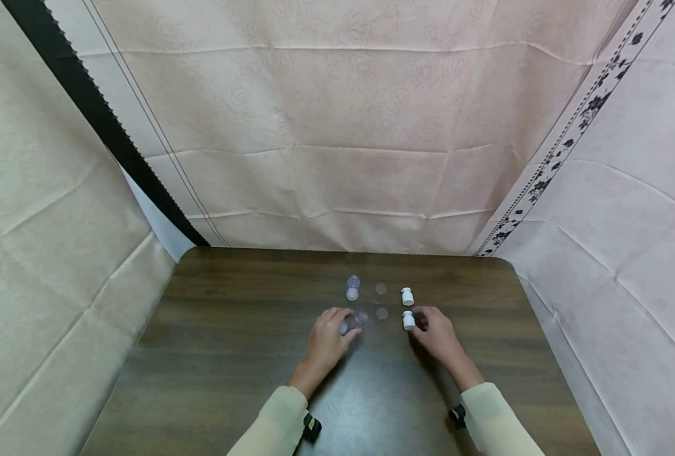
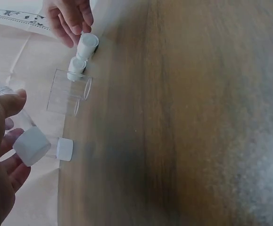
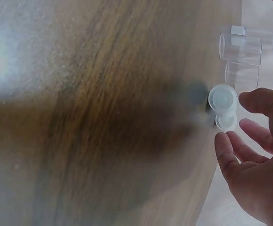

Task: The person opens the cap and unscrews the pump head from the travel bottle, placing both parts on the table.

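Observation:
My left hand (image 1: pixel 328 335) grips a small clear bottle (image 1: pixel 361 317) with a white end, the thumb on one side and fingers on the other. In the left wrist view its white end (image 2: pixel 31 146) is angled relative to a matching clear bottle (image 2: pixel 64 149) standing behind it, white end down. Beside the front one of two white bottles (image 1: pixel 408 320), my right hand (image 1: pixel 437 332) has thumb and fingers spread apart. The right wrist view shows that bottle (image 3: pixel 222 98) near the thumb tip; contact is unclear. The second white bottle (image 1: pixel 407 296) stands just behind.
Between the hands stand two clear, empty-looking cylinders, one in front (image 1: pixel 381 313) and one behind (image 1: pixel 380 289). All of this is on a brown wooden table (image 1: pixel 229 354). Pale cloth (image 1: pixel 343 126) hangs beyond its far edge and at both sides.

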`<state>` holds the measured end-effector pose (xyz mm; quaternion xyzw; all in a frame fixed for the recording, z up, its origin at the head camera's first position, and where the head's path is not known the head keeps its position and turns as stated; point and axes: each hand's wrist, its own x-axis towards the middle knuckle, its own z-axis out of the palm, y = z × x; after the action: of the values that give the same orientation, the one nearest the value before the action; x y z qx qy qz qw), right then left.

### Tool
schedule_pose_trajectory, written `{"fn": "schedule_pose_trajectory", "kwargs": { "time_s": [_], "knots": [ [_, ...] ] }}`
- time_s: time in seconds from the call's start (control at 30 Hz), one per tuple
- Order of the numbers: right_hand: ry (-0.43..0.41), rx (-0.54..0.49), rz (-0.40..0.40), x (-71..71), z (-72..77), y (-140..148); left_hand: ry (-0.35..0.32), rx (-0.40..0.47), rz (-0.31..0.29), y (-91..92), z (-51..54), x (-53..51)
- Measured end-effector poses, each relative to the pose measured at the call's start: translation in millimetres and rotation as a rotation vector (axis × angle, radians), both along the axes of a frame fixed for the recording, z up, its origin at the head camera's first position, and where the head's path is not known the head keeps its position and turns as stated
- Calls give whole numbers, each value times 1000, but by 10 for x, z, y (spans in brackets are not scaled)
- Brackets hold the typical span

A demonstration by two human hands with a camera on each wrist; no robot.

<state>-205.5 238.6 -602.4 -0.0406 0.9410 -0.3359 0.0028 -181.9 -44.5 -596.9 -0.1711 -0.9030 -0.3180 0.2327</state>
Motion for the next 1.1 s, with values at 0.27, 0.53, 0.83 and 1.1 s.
{"fn": "schedule_pose_trajectory", "kwargs": {
  "time_s": [0.27, 0.53, 0.83, 1.1],
  "knots": [
    [28, 18, -6, 78, 90, 38, -126, 187, -9, 51, -54, -105],
    [46, 32, -14, 160, 199, 15, -287, 343, -11, 113, -118, -227],
    [57, 15, -17, 245, 233, 33, -331, 393, 18, 150, -218, -323],
    [46, -4, -18, 286, 179, 29, -371, 394, 10, 140, -312, -328]
  ]
}}
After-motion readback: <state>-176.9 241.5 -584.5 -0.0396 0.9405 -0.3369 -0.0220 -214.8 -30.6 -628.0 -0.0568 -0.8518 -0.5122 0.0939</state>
